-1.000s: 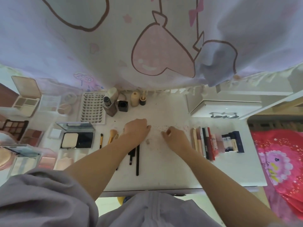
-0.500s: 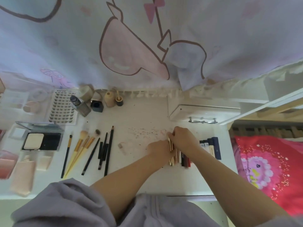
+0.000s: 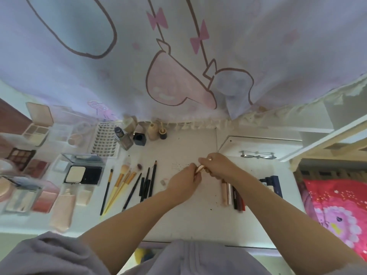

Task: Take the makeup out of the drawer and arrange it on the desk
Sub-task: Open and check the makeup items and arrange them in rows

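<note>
Both my hands meet above the middle of the white desk (image 3: pixel 190 221). My left hand (image 3: pixel 183 181) and my right hand (image 3: pixel 220 165) each grip one end of a slim rose-gold makeup tube (image 3: pixel 199 168), lifted just off the desk. A row of lip tubes and pens (image 3: pixel 233 197) lies to the right, partly under my right forearm. Brushes and black pencils (image 3: pixel 131 185) lie in a fan to the left. The white drawer unit (image 3: pixel 258 145) with a metal handle stands at the back right.
Palettes and compacts (image 3: pixel 83 171) crowd the left side, with a lash tray (image 3: pixel 105 141) and small bottles (image 3: pixel 139 133) along the back. A printed curtain (image 3: pixel 178 56) hangs over the desk's far edge. Dark blue boxes (image 3: pixel 275 184) sit by the right edge, beside a pink quilt (image 3: pixel 337 211).
My hands moved from the desk's middle to the row of lip tubes, picked up the rose-gold tube and lifted it left of the row.
</note>
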`<state>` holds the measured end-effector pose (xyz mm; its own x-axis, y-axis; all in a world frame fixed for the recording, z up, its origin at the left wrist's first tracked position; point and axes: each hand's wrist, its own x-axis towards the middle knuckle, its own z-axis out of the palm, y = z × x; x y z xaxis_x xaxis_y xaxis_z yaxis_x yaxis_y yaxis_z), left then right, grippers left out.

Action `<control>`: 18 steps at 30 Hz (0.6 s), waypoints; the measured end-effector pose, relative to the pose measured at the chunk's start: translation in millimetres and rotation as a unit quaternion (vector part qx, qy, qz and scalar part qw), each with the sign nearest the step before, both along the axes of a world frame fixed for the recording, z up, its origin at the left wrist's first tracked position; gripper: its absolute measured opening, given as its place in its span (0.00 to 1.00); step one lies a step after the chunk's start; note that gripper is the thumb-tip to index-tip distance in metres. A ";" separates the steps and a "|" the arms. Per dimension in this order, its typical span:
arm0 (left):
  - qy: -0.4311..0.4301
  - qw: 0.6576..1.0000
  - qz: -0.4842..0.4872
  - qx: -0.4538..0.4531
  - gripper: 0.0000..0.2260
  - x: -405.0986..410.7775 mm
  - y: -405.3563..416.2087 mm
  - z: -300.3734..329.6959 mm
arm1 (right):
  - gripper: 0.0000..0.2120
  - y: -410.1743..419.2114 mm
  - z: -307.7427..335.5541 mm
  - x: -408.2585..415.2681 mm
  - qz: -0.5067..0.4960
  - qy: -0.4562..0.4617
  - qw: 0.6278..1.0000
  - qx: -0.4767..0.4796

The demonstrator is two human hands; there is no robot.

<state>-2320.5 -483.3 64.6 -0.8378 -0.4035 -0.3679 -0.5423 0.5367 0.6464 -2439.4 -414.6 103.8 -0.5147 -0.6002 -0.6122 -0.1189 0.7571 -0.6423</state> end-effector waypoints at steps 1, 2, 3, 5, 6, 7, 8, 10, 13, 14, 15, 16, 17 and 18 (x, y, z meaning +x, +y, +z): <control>0.021 1.000 -0.001 0.012 0.08 4.8 -4.9 6.1 | 0.14 -1.3 5.7 3.2 -0.008 -0.018 0.999 -0.027; 0.036 0.999 -0.002 0.028 0.09 8.9 -10.1 12.4 | 0.13 -1.8 11.7 6.8 -0.011 -0.026 0.998 -0.050; 0.047 0.998 -0.006 0.044 0.11 13.6 -16.1 19.3 | 0.12 -1.6 18.3 11.0 -0.007 -0.027 0.997 -0.068; 0.059 0.995 -0.023 0.076 0.13 23.8 -28.3 34.3 | 0.12 0.9 30.9 19.7 0.017 -0.022 0.995 -0.100; 0.061 0.994 -0.035 0.084 0.13 29.2 -33.6 41.9 | 0.11 2.5 36.9 24.4 0.035 -0.017 0.993 -0.114; 0.060 0.993 -0.048 0.086 0.12 34.2 -38.4 49.4 | 0.11 4.1 42.6 29.3 0.052 -0.012 0.990 -0.127; 0.060 0.993 -0.056 0.089 0.12 38.2 -42.3 56.6 | 0.11 5.1 47.7 33.7 0.063 -0.007 0.988 -0.139; 0.060 0.989 -0.064 0.118 0.13 43.8 -47.7 70.5 | 0.09 5.8 55.8 41.0 0.070 0.005 0.984 -0.164; 0.053 0.976 -0.055 0.206 0.15 49.2 -55.9 89.5 | 0.07 6.6 68.7 47.3 0.088 0.019 0.977 -0.192; 0.051 0.973 -0.059 0.217 0.15 50.9 -58.6 94.8 | 0.07 7.0 73.0 47.8 0.099 0.015 0.976 -0.195; 0.051 0.975 -0.073 0.205 0.15 52.4 -60.9 99.6 | 0.07 7.6 78.3 47.5 0.108 0.012 0.976 -0.189; 0.050 0.980 -0.092 0.169 0.14 53.5 -62.8 103.2 | 0.08 7.5 83.8 46.8 0.114 0.012 0.977 -0.178; 0.049 0.985 -0.114 0.119 0.13 54.4 -64.1 105.9 | 0.10 7.2 88.9 45.9 0.118 0.013 0.980 -0.162; 0.048 0.987 -0.134 0.070 0.12 55.2 -65.3 108.0 | 0.15 6.3 93.1 44.3 0.124 0.017 0.982 -0.143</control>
<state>-2265.3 -548.6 172.7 -0.9414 -0.1130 -0.3177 -0.3250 0.5551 0.7657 -2395.0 -408.3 196.9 -0.3486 -0.8540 -0.3861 -0.3017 0.4923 -0.8164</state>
